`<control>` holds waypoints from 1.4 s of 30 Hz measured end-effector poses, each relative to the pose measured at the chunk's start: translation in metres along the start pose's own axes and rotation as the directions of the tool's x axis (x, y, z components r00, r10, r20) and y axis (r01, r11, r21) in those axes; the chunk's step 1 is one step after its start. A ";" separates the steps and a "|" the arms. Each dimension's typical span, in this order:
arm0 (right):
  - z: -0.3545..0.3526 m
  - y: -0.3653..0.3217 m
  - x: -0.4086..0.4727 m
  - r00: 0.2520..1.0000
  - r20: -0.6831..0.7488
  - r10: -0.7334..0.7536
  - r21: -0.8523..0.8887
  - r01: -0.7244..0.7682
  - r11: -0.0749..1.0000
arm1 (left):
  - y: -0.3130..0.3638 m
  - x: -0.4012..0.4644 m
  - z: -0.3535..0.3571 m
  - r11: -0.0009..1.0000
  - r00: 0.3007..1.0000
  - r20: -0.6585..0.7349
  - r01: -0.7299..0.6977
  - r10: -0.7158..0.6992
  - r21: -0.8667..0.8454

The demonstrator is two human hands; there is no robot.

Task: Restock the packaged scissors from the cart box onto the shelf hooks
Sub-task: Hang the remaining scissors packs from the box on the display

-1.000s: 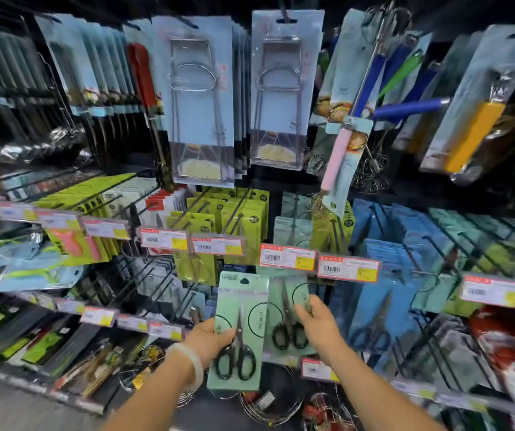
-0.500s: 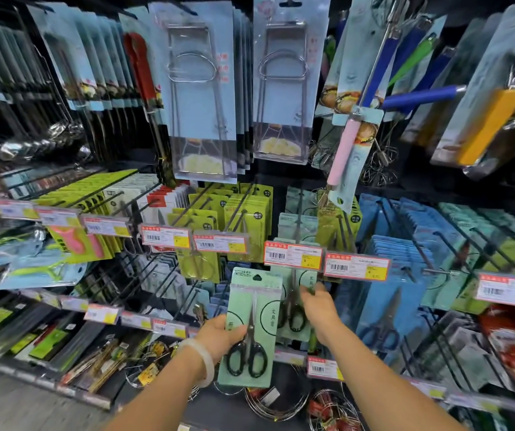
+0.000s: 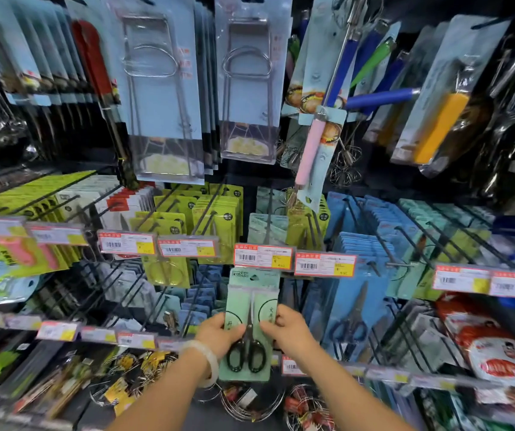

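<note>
A pale green card with black-handled scissors (image 3: 251,309) hangs upright in the lower middle of the shelf, its top just under a red and yellow price tag (image 3: 264,256). My left hand (image 3: 220,332) grips its left edge and my right hand (image 3: 292,331) grips its right edge. A white bangle sits on my left wrist. Whether the card's top hole is on the hook is hidden behind the price tag. The cart box is out of view.
Black wire hooks (image 3: 374,241) jut forward at chest height with blue scissor packs (image 3: 355,306) to the right and yellow-green packs (image 3: 215,219) to the left. Large blue tool cards (image 3: 162,98) hang above. Wire coils (image 3: 250,402) lie on the shelf below my hands.
My left hand has carried the green scissors pack right and up, in line with the hook under the price tag. My right hand has come onto the pack's right edge.
</note>
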State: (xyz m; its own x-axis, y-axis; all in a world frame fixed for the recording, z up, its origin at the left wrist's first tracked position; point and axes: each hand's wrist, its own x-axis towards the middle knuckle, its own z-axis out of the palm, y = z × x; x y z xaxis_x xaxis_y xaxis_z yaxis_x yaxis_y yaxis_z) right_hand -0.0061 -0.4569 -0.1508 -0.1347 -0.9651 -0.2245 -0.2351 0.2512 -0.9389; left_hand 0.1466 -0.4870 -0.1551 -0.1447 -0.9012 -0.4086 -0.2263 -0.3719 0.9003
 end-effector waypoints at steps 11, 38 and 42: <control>-0.009 -0.020 0.022 0.970 -0.204 -0.131 0.000 0.133 0.991 | 0.042 0.012 0.012 0.981 0.981 -0.096 -0.176 0.168 -0.078; -0.161 0.087 -0.069 0.917 -0.363 0.167 -0.762 -0.395 0.512 | 0.031 -0.020 0.218 0.127 0.850 0.524 -0.526 0.050 0.841; -0.240 0.102 -0.132 0.854 -0.498 0.152 -0.722 -0.505 0.472 | 0.052 -0.066 0.312 -0.027 0.755 0.655 -0.654 0.021 0.756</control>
State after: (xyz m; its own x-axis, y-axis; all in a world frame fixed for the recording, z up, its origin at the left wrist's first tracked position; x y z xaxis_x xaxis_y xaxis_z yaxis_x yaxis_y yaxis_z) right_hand -0.2436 -0.2859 -0.1546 -0.6298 -0.7493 -0.2048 -0.7384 0.6594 -0.1416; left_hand -0.1564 -0.3774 -0.1287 -0.7449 -0.5429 -0.3877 -0.6273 0.7679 0.1297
